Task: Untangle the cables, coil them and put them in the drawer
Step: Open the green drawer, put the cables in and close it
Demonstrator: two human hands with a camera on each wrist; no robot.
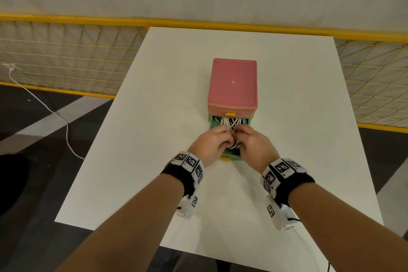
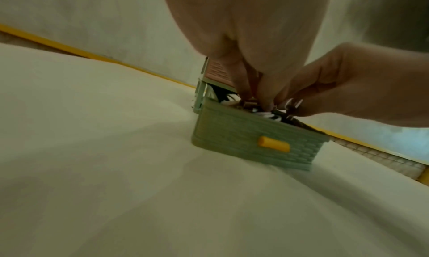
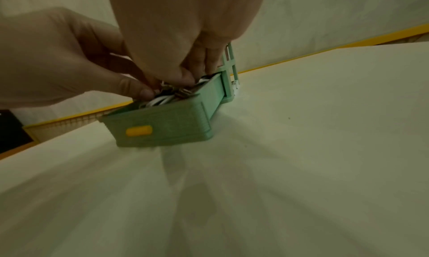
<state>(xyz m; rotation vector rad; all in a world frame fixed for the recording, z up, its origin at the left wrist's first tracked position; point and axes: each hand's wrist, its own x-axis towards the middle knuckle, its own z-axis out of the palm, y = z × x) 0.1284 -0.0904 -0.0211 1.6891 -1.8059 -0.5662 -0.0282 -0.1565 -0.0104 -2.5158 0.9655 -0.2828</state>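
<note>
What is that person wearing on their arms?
Both forearms are bare, no sleeves. The left wrist and right wrist each wear a black band with white blocks bearing black-and-white square codes. A white camera box hangs under each, with a thin cable.

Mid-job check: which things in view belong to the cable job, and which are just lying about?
Job:
- cables, in the green drawer
- left hand and right hand, gripping them
- pink drawer unit

Lying about:
- white cord on the floor
- yellow mesh fence
- white table
</note>
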